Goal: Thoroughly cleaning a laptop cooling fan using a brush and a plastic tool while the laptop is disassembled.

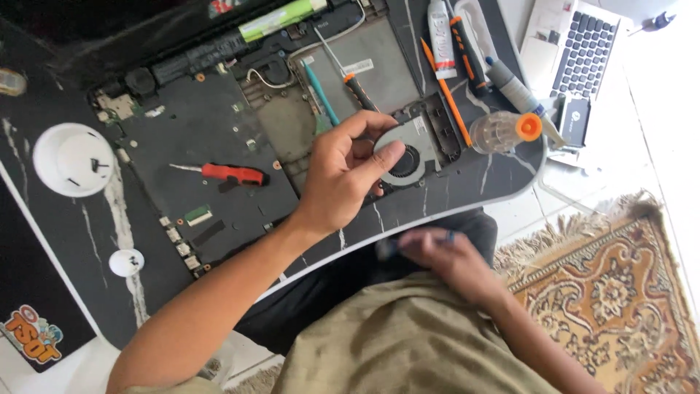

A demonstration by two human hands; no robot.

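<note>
Cooling fan [408, 155] centre frame, on opened laptop [219, 138]; left hand [343, 175] pinches its edge. Right hand [445, 255] blurred, lower centre, grip unclear. Keep the fan steady, fingers off blades.

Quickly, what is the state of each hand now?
Left hand: closed on the grey cooling fan.
Right hand: blurred, seems closed on a thin tool; cannot tell.

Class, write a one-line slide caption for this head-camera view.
Left hand grips a cooling fan over an opened laptop; right hand, blurred, holds a small tool near the lap.
</note>
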